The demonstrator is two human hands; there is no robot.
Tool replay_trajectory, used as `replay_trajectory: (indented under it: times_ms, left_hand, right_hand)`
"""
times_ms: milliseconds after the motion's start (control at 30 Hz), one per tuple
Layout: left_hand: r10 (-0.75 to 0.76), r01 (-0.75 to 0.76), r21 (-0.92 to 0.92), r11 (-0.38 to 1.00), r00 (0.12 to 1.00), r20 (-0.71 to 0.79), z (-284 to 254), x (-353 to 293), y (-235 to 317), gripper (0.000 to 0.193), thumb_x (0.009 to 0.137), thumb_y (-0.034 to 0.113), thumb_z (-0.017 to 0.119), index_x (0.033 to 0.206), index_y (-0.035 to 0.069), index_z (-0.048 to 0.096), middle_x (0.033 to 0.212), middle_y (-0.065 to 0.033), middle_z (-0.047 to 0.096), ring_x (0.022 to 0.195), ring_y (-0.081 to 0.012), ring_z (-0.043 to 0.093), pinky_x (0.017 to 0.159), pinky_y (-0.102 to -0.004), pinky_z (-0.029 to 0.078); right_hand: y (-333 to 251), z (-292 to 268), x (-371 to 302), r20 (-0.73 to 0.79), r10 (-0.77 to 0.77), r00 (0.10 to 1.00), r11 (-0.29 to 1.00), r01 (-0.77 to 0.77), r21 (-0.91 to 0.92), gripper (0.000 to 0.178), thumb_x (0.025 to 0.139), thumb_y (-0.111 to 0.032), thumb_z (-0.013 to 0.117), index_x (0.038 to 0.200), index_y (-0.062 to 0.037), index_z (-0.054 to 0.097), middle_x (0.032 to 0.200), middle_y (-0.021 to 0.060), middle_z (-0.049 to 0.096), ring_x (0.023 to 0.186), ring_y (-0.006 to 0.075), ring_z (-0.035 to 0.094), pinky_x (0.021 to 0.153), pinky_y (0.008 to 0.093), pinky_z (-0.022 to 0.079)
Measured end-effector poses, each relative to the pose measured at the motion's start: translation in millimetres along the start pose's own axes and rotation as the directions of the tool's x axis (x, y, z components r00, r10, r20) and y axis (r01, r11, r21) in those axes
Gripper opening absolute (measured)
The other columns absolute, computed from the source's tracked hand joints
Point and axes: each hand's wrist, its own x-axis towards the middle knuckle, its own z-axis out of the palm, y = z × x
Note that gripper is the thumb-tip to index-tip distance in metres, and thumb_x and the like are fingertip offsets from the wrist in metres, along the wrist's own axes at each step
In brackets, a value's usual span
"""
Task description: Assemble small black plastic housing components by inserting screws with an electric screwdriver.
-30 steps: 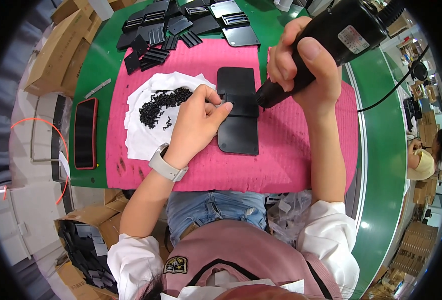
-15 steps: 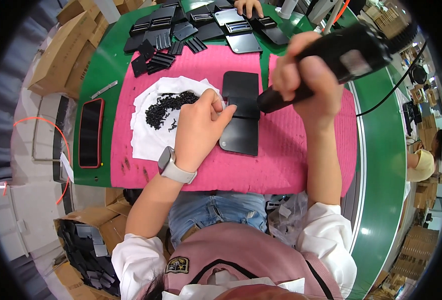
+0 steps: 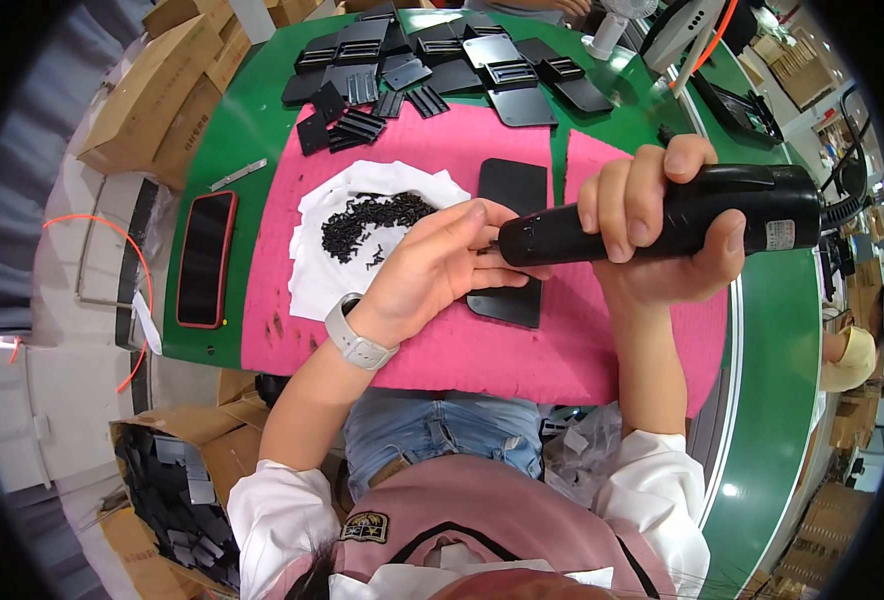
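Observation:
My right hand [image 3: 652,220] is wrapped round a black electric screwdriver [image 3: 752,205], held nearly level with its tip pointing left. At that tip, my left hand [image 3: 437,255] is turned palm up, its thumb and fingers gathered round the end. A small dark bit shows between the fingers, too small to name. Beneath the hands lies a black hinged-looking plate [image 3: 512,182] on the pink foam mat [image 3: 442,355]; its middle is hidden. Just left of it, a white cloth [image 3: 312,285] carries a heap of small black screws [image 3: 347,235].
Black plates and slotted parts [image 3: 362,85] are piled at the table's far side. A red-edged phone [image 3: 207,260] and a metal strip [image 3: 238,174] lie at the left. A small white fan [image 3: 607,35] stands far right; a carton of dark parts [image 3: 177,490] sits low left.
The screwdriver has swung from slanting down at the plate to nearly level. My left hand has turned palm up and moved to its tip. Another person's hand at the far side has drawn back.

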Motion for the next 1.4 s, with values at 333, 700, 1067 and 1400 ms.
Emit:
replay_trajectory:
  times_ms: [333,700,1067,1400]
  left_hand:
    - [-0.059,0.098,0.230,0.968,0.983,-0.172,1.3,-5.9,3.7,0.026,0.096,0.017,0.049,0.105,-0.006,0.056,0.088,-0.0171,0.065,0.072,-0.0199,0.067,0.065,-0.0265,0.053]
    - [0.154,-0.022,0.482,0.876,0.960,-0.235,5.0,-4.1,0.5,0.008,0.082,0.002,0.067,0.083,-0.004,0.062,0.074,-0.0087,0.064,0.061,-0.0111,0.062,0.054,-0.0208,0.049]
    - [0.225,-0.094,0.524,0.846,0.955,-0.192,3.6,-6.1,2.1,0.012,0.077,-0.001,0.071,0.085,-0.002,0.062,0.075,-0.0030,0.062,0.063,-0.0079,0.059,0.058,-0.0202,0.048]
    - [0.474,0.080,0.896,0.437,0.826,-0.305,-2.8,0.3,-3.8,0.046,0.094,0.037,0.047,0.108,-0.007,0.055,0.061,-0.0136,0.059,0.058,-0.0227,0.060,0.056,-0.0349,0.045]
  right_hand:
    - [-17.0,-10.3,-0.6,-0.094,-0.074,0.993,0.997,0.077,0.029,0.047,0.087,-0.051,0.050,0.104,-0.0068,0.052,0.063,0.0019,0.049,0.047,0.0129,0.043,0.056,0.0319,0.040]
    - [-19.3,-14.3,-1.5,-0.052,-0.072,0.996,0.991,0.077,0.107,0.047,0.089,-0.050,0.048,0.107,-0.0063,0.052,0.064,0.0023,0.048,0.049,0.0136,0.044,0.058,0.0329,0.041]
    - [-12.6,-2.4,-0.6,-0.110,-0.070,0.991,0.994,0.079,0.081,0.044,0.091,-0.047,0.044,0.104,-0.0068,0.054,0.064,0.0024,0.049,0.049,0.0139,0.045,0.058,0.0333,0.042]
    - [1.9,4.1,16.7,-0.058,0.060,0.997,0.948,-0.075,-0.310,0.035,0.089,-0.036,0.050,0.100,-0.0036,0.051,0.058,0.0025,0.045,0.044,0.0119,0.040,0.051,0.0299,0.038]
